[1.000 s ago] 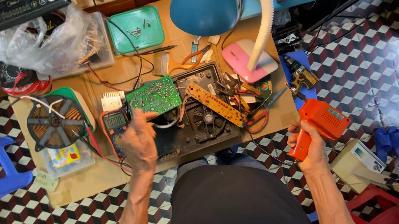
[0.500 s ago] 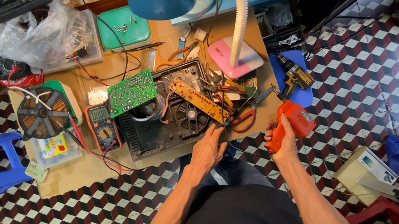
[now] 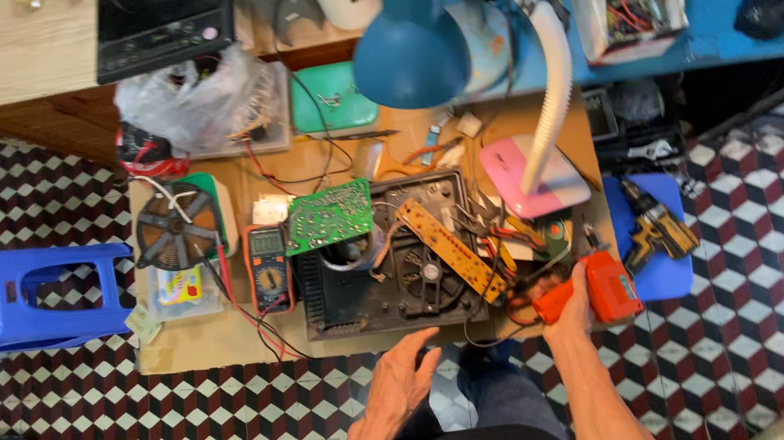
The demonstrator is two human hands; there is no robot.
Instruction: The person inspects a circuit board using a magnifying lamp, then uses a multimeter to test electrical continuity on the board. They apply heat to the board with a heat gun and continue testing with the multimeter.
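My right hand [image 3: 571, 312] grips an orange power tool [image 3: 595, 291] at the near right corner of the low wooden table [image 3: 206, 340]. My left hand [image 3: 401, 378] hangs open, fingers apart, just off the table's near edge, below an opened black appliance base [image 3: 389, 276]. A green circuit board [image 3: 329, 216] lies tilted across that base's far left corner, and a long yellow circuit strip [image 3: 452, 250] runs diagonally over it. Loose wires crowd the base's right side.
An orange-edged multimeter [image 3: 269, 268] and a round copper coil [image 3: 175, 230] lie left of the base. A blue desk lamp [image 3: 412, 51] with a pink foot [image 3: 533, 176] stands above. A blue stool [image 3: 19, 299] is at left, a yellow drill [image 3: 656, 231] on a blue stool at right.
My left hand has drawn back from the green board to the table's near edge. My right hand has carried the orange tool in toward the table's corner. The view has shifted nearer the table.
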